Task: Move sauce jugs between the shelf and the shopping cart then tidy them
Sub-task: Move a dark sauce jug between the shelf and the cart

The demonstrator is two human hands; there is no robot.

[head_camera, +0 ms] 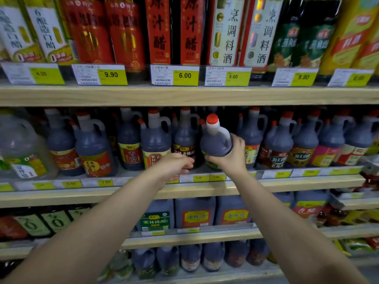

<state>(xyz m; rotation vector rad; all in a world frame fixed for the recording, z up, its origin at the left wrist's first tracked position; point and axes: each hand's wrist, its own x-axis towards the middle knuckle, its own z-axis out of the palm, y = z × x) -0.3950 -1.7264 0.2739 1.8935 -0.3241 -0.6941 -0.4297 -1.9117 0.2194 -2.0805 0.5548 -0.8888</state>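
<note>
The right hand grips a dark sauce jug with a red cap, fingers wrapped round its lower body, holding it tilted to the left just in front of the middle shelf, in the gap between a brown-labelled jug and the next jug in the row. The left hand holds nothing, its fingers loosely curled at the base of the brown-labelled jug. Every jug in that row is filled with dark liquid nearly to the neck, and a larger jug at far left holds clear liquid.
</note>
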